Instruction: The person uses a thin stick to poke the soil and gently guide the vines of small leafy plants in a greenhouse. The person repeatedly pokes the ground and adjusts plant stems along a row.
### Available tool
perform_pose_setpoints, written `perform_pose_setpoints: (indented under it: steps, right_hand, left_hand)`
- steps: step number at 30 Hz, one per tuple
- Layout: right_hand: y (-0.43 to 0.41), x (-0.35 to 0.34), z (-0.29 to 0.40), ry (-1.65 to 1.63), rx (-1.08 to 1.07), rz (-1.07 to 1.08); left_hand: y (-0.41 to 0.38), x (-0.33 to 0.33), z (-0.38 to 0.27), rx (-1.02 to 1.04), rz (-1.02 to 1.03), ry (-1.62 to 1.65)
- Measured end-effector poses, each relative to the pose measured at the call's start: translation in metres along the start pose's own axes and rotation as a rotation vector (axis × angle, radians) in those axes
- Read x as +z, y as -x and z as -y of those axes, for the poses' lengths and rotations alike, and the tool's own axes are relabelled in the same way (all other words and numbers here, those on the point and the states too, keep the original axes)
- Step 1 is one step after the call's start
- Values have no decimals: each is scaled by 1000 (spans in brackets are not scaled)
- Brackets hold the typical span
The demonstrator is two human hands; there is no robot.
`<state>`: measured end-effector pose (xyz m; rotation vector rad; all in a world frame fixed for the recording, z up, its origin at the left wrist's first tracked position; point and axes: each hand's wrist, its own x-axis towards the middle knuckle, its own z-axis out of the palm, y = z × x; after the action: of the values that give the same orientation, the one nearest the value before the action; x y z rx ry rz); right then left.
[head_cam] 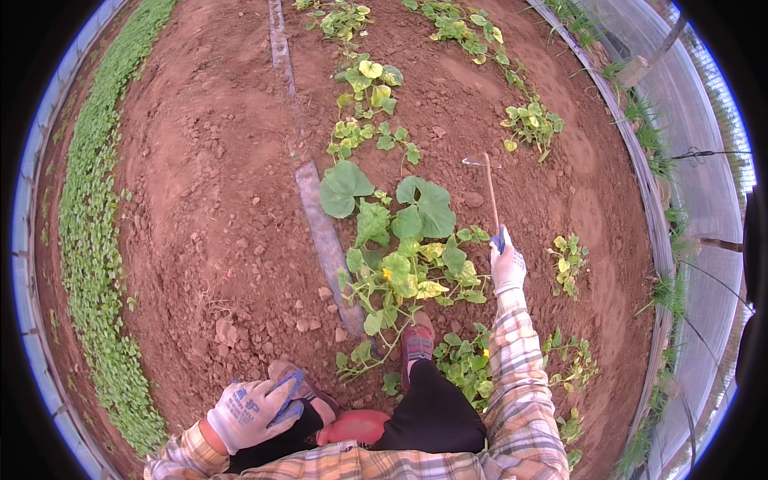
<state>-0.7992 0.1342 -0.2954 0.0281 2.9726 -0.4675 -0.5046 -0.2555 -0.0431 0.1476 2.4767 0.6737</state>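
My right hand, in a white work glove with a blue coated palm, grips the lower end of a thin wooden handle. At its far end a narrow metal blade sits crosswise over the soil, like that of a small hoe. My left hand, gloved alike, hovers by my left knee. Its thumb and fingers are apart, and nothing shows between them. In front of me sprawls a vine plant with broad green leaves, yellowing leaves and a yellow flower. My right shoe stands at its near edge.
A strip of plastic film or tape runs along the reddish soil. More yellowing vines grow ahead and to the right. Dense green seedlings line the left; plastic sheeting borders the right. A red object lies between my legs.
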Motion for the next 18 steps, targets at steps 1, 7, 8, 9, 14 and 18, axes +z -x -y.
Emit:
perform_pose_setpoints:
  steps: [1,7,8,9,14,18]
  right_hand:
    - [-17,0,11,-52,-8,-36]
    - [-120,23,91,-48,33,-92]
    - [-126,30,98,-79,3,-90]
    - [-127,39,109,-85,-17,-41]
    - [-65,69,93,70,-103,201]
    - [-21,50,57,127,-133,234]
  left_hand:
    - [0,0,0,-4,-4,3]
    - [-4,-2,0,-34,-28,-35]
    - [-5,-1,1,-24,-36,-30]
    - [-4,0,3,-21,-43,-28]
    - [-2,-2,7,-15,-56,-31]
    - [2,0,11,15,-92,-18]
